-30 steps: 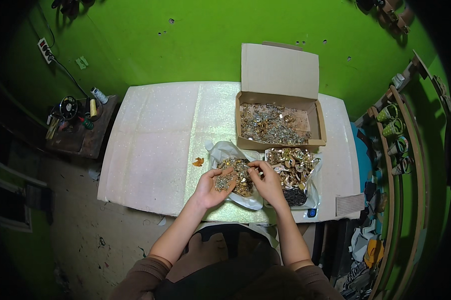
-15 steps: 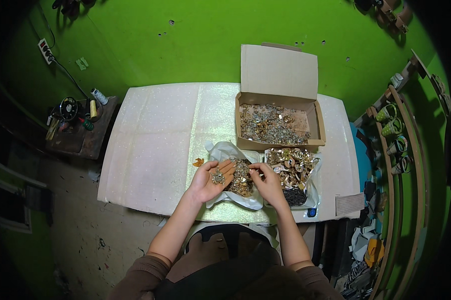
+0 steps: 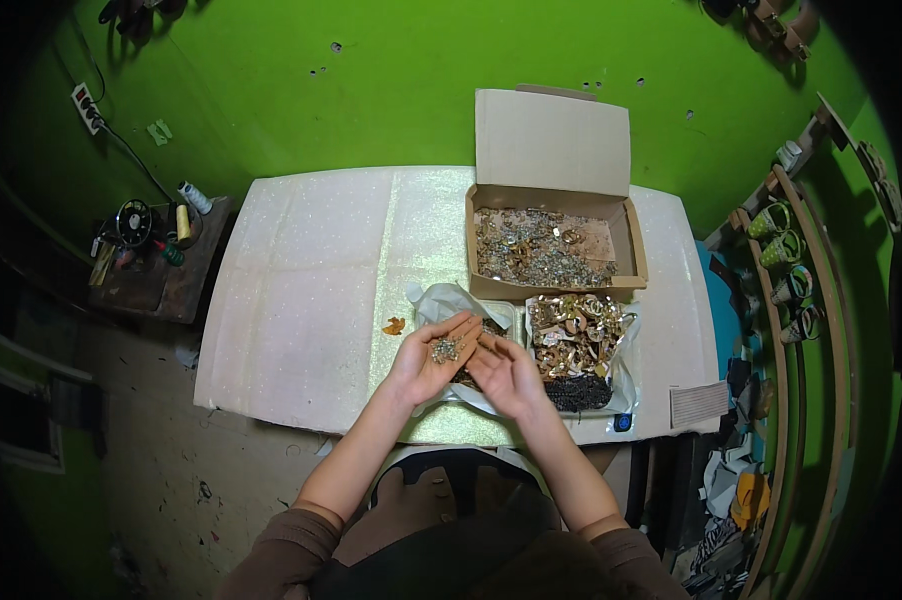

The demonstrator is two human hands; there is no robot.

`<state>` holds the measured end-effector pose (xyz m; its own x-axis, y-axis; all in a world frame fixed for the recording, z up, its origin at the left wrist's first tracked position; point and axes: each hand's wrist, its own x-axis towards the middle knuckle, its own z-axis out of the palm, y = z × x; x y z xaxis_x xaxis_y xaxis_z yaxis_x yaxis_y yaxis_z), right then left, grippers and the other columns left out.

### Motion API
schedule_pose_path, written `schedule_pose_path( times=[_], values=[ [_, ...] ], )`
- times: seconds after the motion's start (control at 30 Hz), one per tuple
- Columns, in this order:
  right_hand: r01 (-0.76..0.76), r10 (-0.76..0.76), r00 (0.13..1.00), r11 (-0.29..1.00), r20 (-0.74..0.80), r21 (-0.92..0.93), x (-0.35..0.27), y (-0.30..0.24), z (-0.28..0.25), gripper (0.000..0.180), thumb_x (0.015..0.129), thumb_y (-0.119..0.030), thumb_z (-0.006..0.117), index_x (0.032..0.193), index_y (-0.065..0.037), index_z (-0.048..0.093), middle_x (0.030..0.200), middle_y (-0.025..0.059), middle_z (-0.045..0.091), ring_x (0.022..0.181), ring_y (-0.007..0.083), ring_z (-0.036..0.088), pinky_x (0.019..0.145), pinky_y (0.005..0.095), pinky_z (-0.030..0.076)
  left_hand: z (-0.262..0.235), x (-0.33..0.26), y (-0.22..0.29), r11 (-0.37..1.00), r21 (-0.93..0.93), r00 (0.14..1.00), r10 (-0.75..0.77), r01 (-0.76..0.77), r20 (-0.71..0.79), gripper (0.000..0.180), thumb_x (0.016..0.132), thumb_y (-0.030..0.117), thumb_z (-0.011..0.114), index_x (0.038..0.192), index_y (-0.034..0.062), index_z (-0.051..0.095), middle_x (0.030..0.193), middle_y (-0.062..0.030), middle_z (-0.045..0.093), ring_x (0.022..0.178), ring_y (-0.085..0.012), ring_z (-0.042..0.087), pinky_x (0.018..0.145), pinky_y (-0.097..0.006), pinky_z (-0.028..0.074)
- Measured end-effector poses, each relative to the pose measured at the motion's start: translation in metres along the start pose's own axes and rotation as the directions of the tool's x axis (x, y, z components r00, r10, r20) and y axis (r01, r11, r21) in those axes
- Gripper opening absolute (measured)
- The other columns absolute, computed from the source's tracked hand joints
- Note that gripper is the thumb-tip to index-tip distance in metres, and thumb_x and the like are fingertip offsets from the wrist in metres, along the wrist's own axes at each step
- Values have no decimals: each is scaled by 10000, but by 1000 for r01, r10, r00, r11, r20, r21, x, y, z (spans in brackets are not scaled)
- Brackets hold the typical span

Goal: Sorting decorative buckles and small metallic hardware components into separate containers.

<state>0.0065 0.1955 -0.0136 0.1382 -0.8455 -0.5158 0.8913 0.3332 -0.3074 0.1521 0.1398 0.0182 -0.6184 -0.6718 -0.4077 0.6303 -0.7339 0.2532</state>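
My left hand point(image 3: 426, 365) is palm up and slightly cupped, carrying a small heap of shiny metallic beads point(image 3: 446, 350). Beside it my right hand point(image 3: 506, 375) is turned palm up, fingers stretched toward the left fingers, with no object visible in it. Both hands hover over a shallow tray lined with a pale plastic bag point(image 3: 444, 300), hiding most of the small pieces inside. A second lined tray to the right holds gold and brown ornaments point(image 3: 574, 335) and a heap of black beads point(image 3: 577, 393).
Behind the trays stands an open cardboard box point(image 3: 626, 245) of small shiny pieces. An orange-brown ornament point(image 3: 394, 326) lies left of my hands on the glittery tabletop point(image 3: 301, 290). A paper sheet point(image 3: 698, 404) rests at the right edge. Thread spools point(image 3: 195, 198) stand on a side table.
My right hand has left the tray's pieces, turned palm up and moved left beside my left hand. The left hand still carries its beads, a little further right.
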Motion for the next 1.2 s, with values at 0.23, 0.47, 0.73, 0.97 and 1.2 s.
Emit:
schedule_pose_path(
  times=[0.23, 0.47, 0.73, 0.97, 1.2],
  values=[
    [-10, 0, 998, 985, 60, 171, 12, 23, 10, 324, 920, -254, 401, 1155, -35, 445, 1068, 84, 545, 1017, 201, 525, 941, 337, 396, 5, -2, -9, 925, 354, 986, 92, -135, 137, 532, 802, -61, 347, 1330, -67, 281, 1378, -159, 332, 1271, -224, 331, 1059, -318, 275],
    [-51, 47, 999, 979, 25, 198, 12, 26, -2, 255, 927, -218, 408, 1078, -27, 481, 1052, 87, 557, 996, 194, 545, 904, 314, 442, -4, -1, -5, 994, 90, 989, 51, -63, 136, 620, 741, -61, 369, 1352, -24, 269, 1414, -157, 278, 1303, -242, 284, 1069, -344, 254],
    [-21, -4, 995, 967, 97, 253, 5, 11, 4, 228, 900, -161, 471, 1057, 1, 503, 1013, 89, 570, 975, 193, 560, 893, 315, 458, -9, -1, -1, 976, -213, 955, 33, 32, 295, 710, 672, 21, 393, 1366, -7, 251, 1448, -144, 206, 1339, -243, 204, 1097, -374, 200],
    [-78, 50, 993, 958, 109, 277, 2, 14, 8, 180, 893, -147, 465, 997, -10, 516, 984, 83, 573, 957, 191, 567, 874, 318, 471, -7, -3, 1, 954, -292, 934, 45, 65, 355, 743, 643, 37, 395, 1371, 3, 249, 1455, -142, 186, 1342, -241, 200, 1098, -388, 192],
    [-100, 106, 994, 976, -20, 195, 14, 18, 3, 227, 893, -167, 462, 1051, -4, 474, 1031, 102, 522, 1007, 214, 535, 920, 333, 446, -7, 1, -6, 974, 190, 988, 100, -121, 117, 542, 858, 186, 334, 1359, -11, 268, 1417, -149, 272, 1310, -223, 262, 1067, -340, 242]
  ],
)
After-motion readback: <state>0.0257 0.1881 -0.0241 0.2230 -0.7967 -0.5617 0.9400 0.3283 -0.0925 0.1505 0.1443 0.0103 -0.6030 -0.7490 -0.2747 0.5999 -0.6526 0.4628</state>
